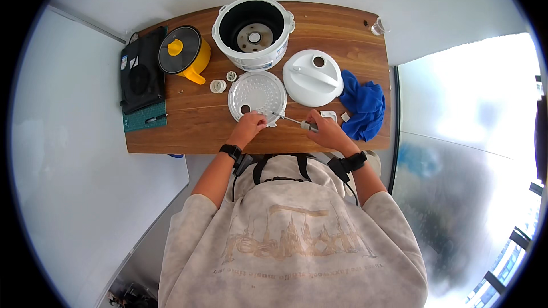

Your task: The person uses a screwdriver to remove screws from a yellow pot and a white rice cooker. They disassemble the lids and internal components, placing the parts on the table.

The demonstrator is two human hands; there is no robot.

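Observation:
A white round rice cooker inner lid (258, 88), dotted with small bumps or holes and with one larger dark hole, lies in front of the cooker body. My right hand (326, 132) is closed around the grey handle of a screwdriver (292, 120). The metal shaft points left, its tip at the lid's near right part. At the lid's near edge, my left hand (250, 127) has its fingers pinched together close to the tip; whatever is between them is hidden. Right of the inner lid sits the white domed outer lid (311, 82).
Behind stands the white rice cooker body (251, 60), open on top. Left are a yellow pot (198, 64) with a glass lid, a black appliance (142, 71) and a green cutting mat (140, 121). A blue cloth (365, 105), small white parts (218, 86) and a clear cup (378, 27) also lie around.

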